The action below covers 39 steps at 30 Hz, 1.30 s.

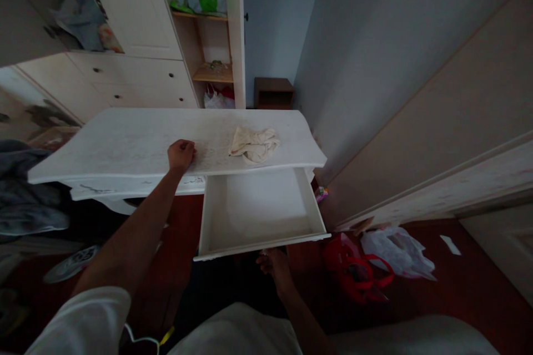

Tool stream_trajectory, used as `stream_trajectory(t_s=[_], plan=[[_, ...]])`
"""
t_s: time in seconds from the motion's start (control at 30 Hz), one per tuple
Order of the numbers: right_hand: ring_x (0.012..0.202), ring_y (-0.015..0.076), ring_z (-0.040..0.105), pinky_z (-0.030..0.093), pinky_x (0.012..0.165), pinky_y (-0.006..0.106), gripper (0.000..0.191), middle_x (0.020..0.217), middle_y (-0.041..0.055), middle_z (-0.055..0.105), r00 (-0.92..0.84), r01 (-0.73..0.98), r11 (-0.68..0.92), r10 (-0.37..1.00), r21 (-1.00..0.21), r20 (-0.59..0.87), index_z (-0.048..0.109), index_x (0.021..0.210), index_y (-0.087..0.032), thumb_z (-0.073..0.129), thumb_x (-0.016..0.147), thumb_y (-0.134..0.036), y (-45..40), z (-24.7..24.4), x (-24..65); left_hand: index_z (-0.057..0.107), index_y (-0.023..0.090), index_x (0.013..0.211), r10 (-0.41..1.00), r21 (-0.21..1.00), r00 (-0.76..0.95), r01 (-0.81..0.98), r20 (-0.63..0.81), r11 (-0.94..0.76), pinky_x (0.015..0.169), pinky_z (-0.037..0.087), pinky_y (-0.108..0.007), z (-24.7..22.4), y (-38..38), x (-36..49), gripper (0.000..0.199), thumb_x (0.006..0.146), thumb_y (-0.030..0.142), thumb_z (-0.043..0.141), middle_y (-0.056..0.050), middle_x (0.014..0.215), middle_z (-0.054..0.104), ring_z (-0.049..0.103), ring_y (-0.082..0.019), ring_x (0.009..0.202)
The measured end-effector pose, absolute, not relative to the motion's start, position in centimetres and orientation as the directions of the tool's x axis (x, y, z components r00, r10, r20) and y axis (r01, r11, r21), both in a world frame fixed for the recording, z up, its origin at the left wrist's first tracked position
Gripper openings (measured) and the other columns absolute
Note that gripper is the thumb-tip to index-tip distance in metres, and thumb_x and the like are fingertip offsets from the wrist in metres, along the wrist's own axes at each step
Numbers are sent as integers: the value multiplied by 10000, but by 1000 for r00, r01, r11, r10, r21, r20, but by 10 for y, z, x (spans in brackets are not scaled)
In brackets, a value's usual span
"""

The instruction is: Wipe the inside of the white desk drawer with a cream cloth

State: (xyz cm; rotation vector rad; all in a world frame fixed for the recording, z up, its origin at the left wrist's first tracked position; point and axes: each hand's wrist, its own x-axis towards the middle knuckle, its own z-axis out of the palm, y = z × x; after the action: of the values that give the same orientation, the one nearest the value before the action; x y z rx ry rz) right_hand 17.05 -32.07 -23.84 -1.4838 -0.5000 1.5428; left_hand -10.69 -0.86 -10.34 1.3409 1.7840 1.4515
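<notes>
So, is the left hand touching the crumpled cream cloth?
Apart: the head view shows smudged white tabletop between the left hand and the cream cloth.

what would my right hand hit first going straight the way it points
Probably the drawer front, just ahead of the right hand; depth is unclear, so it might pass underneath instead.

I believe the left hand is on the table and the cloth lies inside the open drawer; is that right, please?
Not quite: the cloth lies on the table, not in the drawer, as the head view shows. The left hand is there too.
</notes>
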Motion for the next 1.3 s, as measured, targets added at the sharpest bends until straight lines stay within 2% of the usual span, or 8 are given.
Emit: stream_trajectory(t_s=[0.53, 0.7, 0.87, 0.93, 1.07, 1.17, 1.23, 1.3], plan=[[556, 156, 557, 356, 514, 264, 509, 635, 78, 682, 38, -120, -458, 884, -881, -465, 695, 642, -176, 572, 757, -655, -322, -269, 184, 638, 187, 767, 887, 868, -390, 495, 248, -25, 491, 445, -251, -114, -4, -113, 213, 705, 367, 541, -8, 601, 611, 551, -149, 499], [589, 177, 594, 373, 548, 277, 527, 682, 95, 726, 38, -81, -408, 911, -909, -412, 713, 660, -178, 584, 740, -683, -318, -262, 184, 659, 183, 802, 895, 871, -382, 491, 230, -15, 500, 444, -249, -114, -3, -113, 224, 730, 352, 531, -9, 619, 634, 556, -148, 501], [590, 185, 602, 393, 567, 287, 573, 664, 95, 724, 69, -39, -400, 913, -916, -402, 720, 663, -181, 562, 730, -728, -318, -264, 184, 679, 192, 782, 933, 779, -331, 618, 138, 104, 572, 464, -275, -103, 5, -104, 160, 745, 295, 564, -48, 689, 693, 614, -178, 590], [582, 187, 603, 391, 556, 286, 606, 663, 98, 724, 68, -43, -414, 907, -909, -416, 733, 693, -179, 565, 704, -761, -318, -265, 184, 692, 180, 891, 963, 743, -237, 666, 130, 63, 627, 491, -296, -97, 8, -88, 201, 745, 280, 596, -75, 775, 715, 647, -198, 664], [575, 188, 609, 391, 538, 280, 654, 669, 102, 727, 59, -52, -424, 903, -904, -426, 744, 728, -174, 562, 663, -799, -317, -264, 185, 554, 174, 1316, 968, 699, 17, 689, 249, -192, 842, 525, -356, -85, 9, -30, 575, 783, 374, 632, -144, 1191, 665, 669, -233, 955], [549, 184, 606, 379, 510, 268, 654, 629, 101, 712, 48, -40, -434, 899, -900, -435, 732, 699, -170, 558, 651, -799, -315, -264, 185, 421, 205, 1462, 912, 480, 220, 793, 346, -374, 1117, 335, -481, -79, 6, 20, 775, 782, 500, 645, -164, 1487, 453, 392, -338, 1386], [530, 179, 599, 364, 489, 260, 653, 601, 99, 700, 49, -33, -444, 894, -895, -445, 722, 682, -168, 555, 648, -798, -314, -266, 185, 344, 221, 1511, 909, 357, 286, 850, 302, -387, 1171, 168, -573, -75, 5, 46, 911, 747, 614, 647, -156, 1593, 295, 142, -396, 1489], [532, 175, 598, 370, 488, 257, 651, 614, 99, 706, 59, -33, -448, 892, -893, -449, 722, 686, -171, 550, 653, -798, -314, -269, 184, 277, 214, 1538, 927, 299, 318, 881, 197, -366, 1149, 139, -636, -72, 7, 63, 1051, 687, 700, 654, -170, 1625, 207, 43, -437, 1492]])
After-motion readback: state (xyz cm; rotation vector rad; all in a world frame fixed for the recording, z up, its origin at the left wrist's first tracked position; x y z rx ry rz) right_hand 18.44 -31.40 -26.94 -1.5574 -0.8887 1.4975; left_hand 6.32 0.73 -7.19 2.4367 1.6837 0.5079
